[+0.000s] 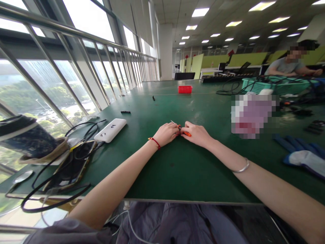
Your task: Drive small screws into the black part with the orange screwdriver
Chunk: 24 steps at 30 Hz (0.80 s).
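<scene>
My left hand (pixel 167 133) and my right hand (pixel 196 133) meet above the green table, their fingertips close together. The fingers of my right hand are closed on an orange-handled tool (pixel 187 134), and most of it is hidden by the fingers. Another bit of orange and something dark show between the two hands. From behind my left hand a thin, light-coloured tip pokes out. My left fingers are curled together, and I cannot make out what they hold.
At left lie a white power bank (pixel 111 130), black cables, a phone (pixel 72 166) and a dark cup (pixel 27 137). A red basket (pixel 185 89) stands ahead. At right are a blurred-out package (pixel 254 115), gloves (pixel 304 157) and a teal basket (pixel 276 85); a person sits beyond.
</scene>
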### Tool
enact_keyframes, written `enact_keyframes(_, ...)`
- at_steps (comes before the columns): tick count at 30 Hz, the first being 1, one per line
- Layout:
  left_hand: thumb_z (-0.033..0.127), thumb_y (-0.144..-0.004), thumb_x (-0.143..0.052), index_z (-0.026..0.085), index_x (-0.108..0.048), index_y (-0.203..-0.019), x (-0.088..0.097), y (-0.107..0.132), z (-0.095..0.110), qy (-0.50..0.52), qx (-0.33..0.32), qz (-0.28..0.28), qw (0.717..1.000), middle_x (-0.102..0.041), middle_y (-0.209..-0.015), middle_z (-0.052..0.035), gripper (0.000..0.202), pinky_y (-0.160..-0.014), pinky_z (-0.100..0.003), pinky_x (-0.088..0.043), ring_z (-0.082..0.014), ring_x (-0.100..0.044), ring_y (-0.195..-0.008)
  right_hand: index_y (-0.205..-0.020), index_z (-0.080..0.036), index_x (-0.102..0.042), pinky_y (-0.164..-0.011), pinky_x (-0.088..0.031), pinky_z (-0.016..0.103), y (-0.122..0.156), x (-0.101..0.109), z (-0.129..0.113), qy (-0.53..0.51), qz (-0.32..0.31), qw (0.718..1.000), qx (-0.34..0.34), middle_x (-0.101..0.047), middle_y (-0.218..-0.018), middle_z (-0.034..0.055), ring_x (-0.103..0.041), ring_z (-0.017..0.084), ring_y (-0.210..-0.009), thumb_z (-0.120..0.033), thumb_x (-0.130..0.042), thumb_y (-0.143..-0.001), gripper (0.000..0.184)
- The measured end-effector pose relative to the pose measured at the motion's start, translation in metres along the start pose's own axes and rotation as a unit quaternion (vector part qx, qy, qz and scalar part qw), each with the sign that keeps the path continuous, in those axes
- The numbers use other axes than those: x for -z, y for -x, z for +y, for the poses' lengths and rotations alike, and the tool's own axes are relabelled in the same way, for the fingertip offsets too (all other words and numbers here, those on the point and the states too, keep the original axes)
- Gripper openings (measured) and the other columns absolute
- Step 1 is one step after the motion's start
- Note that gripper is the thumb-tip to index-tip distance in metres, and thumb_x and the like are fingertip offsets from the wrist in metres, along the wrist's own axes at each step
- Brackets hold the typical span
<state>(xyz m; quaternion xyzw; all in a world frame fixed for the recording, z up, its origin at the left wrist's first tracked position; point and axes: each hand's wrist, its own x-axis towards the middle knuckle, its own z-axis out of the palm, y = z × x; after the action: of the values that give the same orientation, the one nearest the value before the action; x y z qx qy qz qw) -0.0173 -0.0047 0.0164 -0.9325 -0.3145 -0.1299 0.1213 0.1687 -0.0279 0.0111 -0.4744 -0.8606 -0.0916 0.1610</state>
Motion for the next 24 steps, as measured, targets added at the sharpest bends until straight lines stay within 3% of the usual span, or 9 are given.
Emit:
enact_keyframes(11,0.022,-0.087,-0.048,0.021,-0.067,-0.086,0.0038,0.0015,-0.0005,0.043,0.061,-0.007,0.997,-0.064,-0.092,-0.0022,0.019,-0.07,-0.023,-0.044,-0.0159,-0.057,-0.087,-0.082,-0.023,-0.063,-0.052,-0.028,0.023,0.0015,0.0034,-0.0041,0.007,0.027,0.999,-0.022,-0.051,-0.086,0.0012,-0.049,0.01,-0.066,-0.039,-0.052,-0.084,0.02)
enact_keyframes(19,0.028,-0.083,-0.052,0.02,-0.068,-0.087,0.0081,0.0012,-0.0059,0.177,0.151,-0.036,0.972,-0.068,-0.089,0.0002,0.018,-0.069,-0.023,-0.044,-0.0145,-0.06,-0.08,-0.087,-0.024,-0.065,-0.051,-0.028,0.022,0.003,0.0047,-0.0061,-0.025,0.025,0.999,-0.034,-0.051,-0.086,0.0008,-0.049,0.01,-0.066,-0.035,-0.047,-0.087,0.021)
enact_keyframes(24,0.027,-0.081,-0.052,0.016,-0.068,-0.084,0.0086,0.0003,-0.0085,0.265,0.149,-0.064,0.95,-0.068,-0.082,-0.0021,0.019,-0.07,-0.023,-0.044,-0.0142,-0.059,-0.075,-0.086,-0.025,-0.065,-0.052,-0.03,0.022,0.0043,0.0074,-0.0071,-0.069,0.022,0.997,-0.039,-0.052,-0.086,0.0005,-0.05,0.01,-0.067,-0.033,-0.046,-0.086,0.021)
